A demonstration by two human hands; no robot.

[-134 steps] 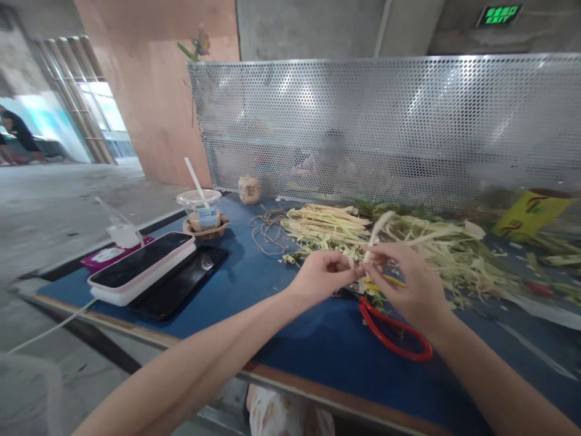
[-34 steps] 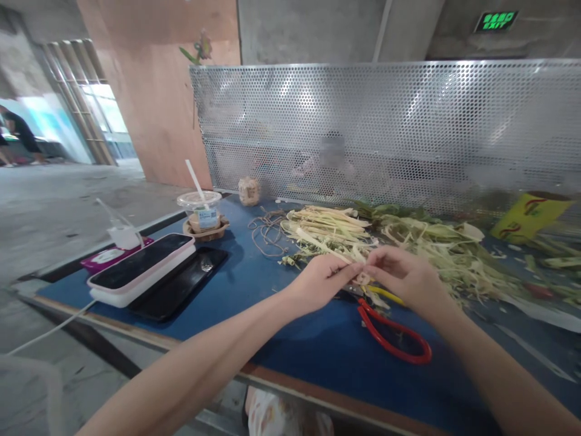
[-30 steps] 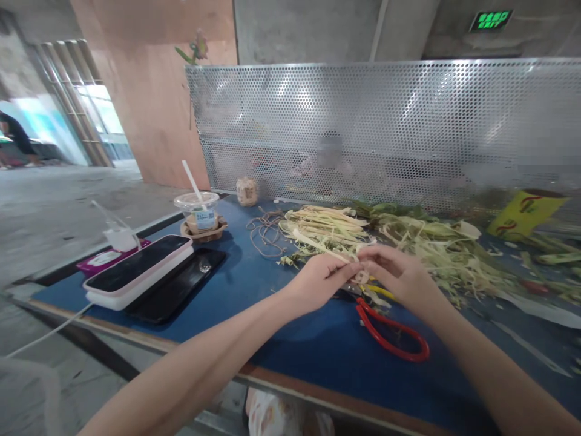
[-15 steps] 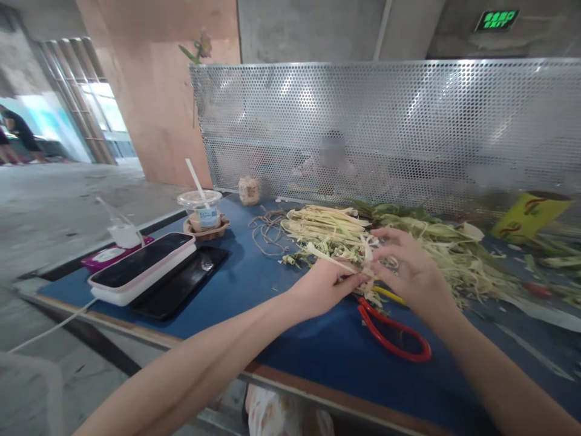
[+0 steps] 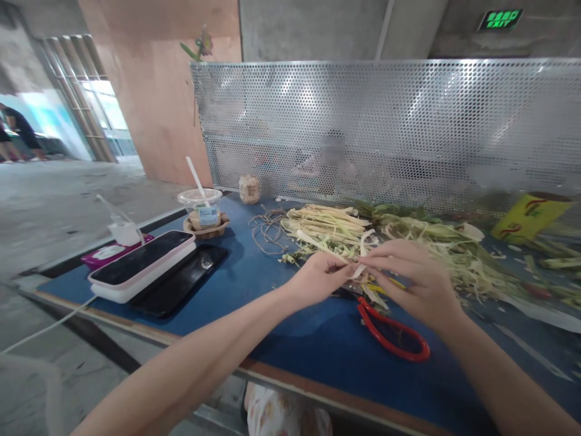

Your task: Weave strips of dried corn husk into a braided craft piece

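My left hand [image 5: 321,275] is closed in a pinch on a pale plant strip [image 5: 358,270] that looks like dried husk. The fingertips of my right hand [image 5: 413,272] meet the same strip from the other side and are also closed on it. One end of the strip curls upward between the hands. Just beyond lies a bundle of pale yellow stalks [image 5: 327,223]. Below my right hand rest red-handled scissors [image 5: 397,345], their blades partly hidden by my hands. Something yellow [image 5: 384,290] shows beside them.
Loose green and pale husks [image 5: 467,257] spread across the right of the blue table [image 5: 290,345]. Twine [image 5: 267,230], a lidded cup with a straw [image 5: 204,209], phones [image 5: 181,281] and a purple pack [image 5: 102,254] lie leftward. A perforated metal screen [image 5: 363,121] stands behind.
My right hand has come down and its fingers have closed in on the strip beside my left hand. My left hand has shifted slightly left.
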